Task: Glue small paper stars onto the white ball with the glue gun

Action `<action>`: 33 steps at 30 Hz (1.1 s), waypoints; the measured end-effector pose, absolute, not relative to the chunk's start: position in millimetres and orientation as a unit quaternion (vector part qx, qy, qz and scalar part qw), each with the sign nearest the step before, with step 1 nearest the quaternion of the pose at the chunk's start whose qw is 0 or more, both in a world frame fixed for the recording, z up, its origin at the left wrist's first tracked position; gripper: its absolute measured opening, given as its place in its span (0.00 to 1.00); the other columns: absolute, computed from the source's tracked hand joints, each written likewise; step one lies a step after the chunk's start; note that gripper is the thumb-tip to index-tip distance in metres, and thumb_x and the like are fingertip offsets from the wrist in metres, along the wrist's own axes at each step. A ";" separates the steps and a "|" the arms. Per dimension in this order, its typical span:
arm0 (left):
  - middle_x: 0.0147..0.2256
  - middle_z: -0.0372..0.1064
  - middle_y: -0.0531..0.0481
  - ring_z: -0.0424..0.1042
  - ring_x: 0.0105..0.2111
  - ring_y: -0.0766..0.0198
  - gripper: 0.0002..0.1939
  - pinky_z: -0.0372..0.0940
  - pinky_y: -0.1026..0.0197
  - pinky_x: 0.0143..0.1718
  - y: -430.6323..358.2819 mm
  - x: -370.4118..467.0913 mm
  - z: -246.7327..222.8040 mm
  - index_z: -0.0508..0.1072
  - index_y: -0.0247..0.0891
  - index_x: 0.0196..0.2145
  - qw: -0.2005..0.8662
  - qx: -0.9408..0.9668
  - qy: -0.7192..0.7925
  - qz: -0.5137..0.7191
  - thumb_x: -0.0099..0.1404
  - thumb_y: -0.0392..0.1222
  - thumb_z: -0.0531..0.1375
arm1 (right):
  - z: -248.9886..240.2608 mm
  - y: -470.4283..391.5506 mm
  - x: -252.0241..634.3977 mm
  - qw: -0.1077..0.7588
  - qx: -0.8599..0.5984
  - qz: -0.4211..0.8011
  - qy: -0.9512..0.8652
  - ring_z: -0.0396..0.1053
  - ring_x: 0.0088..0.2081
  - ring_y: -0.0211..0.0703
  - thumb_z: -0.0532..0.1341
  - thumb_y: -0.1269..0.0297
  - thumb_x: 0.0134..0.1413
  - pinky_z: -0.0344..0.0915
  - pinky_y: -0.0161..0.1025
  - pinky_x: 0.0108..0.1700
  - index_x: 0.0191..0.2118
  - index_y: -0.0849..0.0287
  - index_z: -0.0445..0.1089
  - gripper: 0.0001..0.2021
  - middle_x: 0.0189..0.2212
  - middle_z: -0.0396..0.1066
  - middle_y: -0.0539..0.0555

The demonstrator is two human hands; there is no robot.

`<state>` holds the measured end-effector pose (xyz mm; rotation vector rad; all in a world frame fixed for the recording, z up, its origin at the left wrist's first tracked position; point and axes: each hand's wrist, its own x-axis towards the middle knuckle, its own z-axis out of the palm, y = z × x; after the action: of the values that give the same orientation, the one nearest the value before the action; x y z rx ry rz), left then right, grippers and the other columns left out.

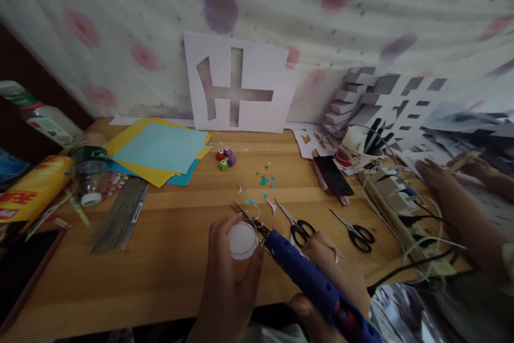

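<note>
My left hand pinches a small round white disc with a clear rim between thumb and fingers, above the table's front part. In my right hand is a blue hot glue gun, its nozzle pointing up and left at the disc's upper right edge. Whether nozzle and rim touch I cannot tell. Just behind lie black-handled scissors, partly hidden by my right hand. Small green and blue paper scraps are scattered beyond the nozzle.
A second pair of scissors lies right, near a cabled power strip. Another person's hands work far right. Coloured paper, a plastic bottle and a phone occupy the left. Cut-out white card stands behind.
</note>
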<state>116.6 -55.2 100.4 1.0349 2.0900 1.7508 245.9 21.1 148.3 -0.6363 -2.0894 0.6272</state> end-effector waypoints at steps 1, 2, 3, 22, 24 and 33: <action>0.51 0.65 0.40 0.68 0.51 0.52 0.21 0.66 0.49 0.52 -55.1 117.0 101.2 0.64 0.41 0.56 0.123 0.341 0.710 0.604 0.68 0.47 0.59 | 146.5 26.5 242.5 0.412 -0.254 0.260 -0.836 0.61 0.23 0.42 0.55 0.34 0.57 0.56 0.39 0.26 0.27 0.55 0.67 0.27 0.20 0.61 0.49; 0.51 0.65 0.40 0.68 0.51 0.52 0.21 0.65 0.49 0.52 -55.1 117.3 102.0 0.64 0.41 0.55 0.133 0.329 0.709 0.610 0.68 0.47 0.59 | 144.3 30.4 241.0 0.403 -0.252 0.268 -0.838 0.61 0.24 0.42 0.55 0.34 0.57 0.57 0.39 0.27 0.27 0.55 0.66 0.27 0.20 0.60 0.49; 0.51 0.65 0.40 0.68 0.51 0.53 0.20 0.65 0.49 0.53 -55.0 117.2 102.8 0.64 0.41 0.55 0.141 0.317 0.709 0.614 0.68 0.47 0.59 | 141.8 33.2 241.4 0.398 -0.253 0.274 -0.838 0.61 0.24 0.42 0.55 0.34 0.57 0.57 0.39 0.27 0.26 0.55 0.65 0.27 0.20 0.60 0.48; 0.51 0.69 0.41 0.73 0.49 0.53 0.24 0.69 0.50 0.51 -43.6 70.6 79.1 0.69 0.42 0.51 0.210 0.250 0.714 0.619 0.60 0.52 0.66 | 81.4 141.3 274.9 0.259 -0.703 0.251 -0.613 0.74 0.32 0.56 0.57 0.37 0.47 0.64 0.42 0.29 0.30 0.61 0.77 0.28 0.27 0.77 0.59; 0.50 0.70 0.41 0.73 0.49 0.53 0.24 0.69 0.49 0.52 -41.8 68.1 79.1 0.69 0.42 0.51 0.207 0.261 0.718 0.611 0.61 0.52 0.66 | 81.7 141.0 274.1 0.240 -0.707 0.247 -0.617 0.74 0.32 0.56 0.57 0.37 0.46 0.63 0.42 0.29 0.30 0.61 0.77 0.28 0.26 0.76 0.59; 0.50 0.69 0.42 0.72 0.49 0.53 0.23 0.68 0.50 0.51 -36.6 63.3 85.5 0.69 0.42 0.51 0.164 0.297 0.714 0.612 0.60 0.50 0.66 | 62.5 145.6 285.3 0.154 -0.700 0.207 -0.666 0.74 0.41 0.66 0.55 0.37 0.49 0.66 0.48 0.36 0.35 0.60 0.76 0.29 0.32 0.77 0.64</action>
<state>63.3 -36.6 85.5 0.8468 2.0351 1.7458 285.3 145.6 62.5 -2.0083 -1.9082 0.5931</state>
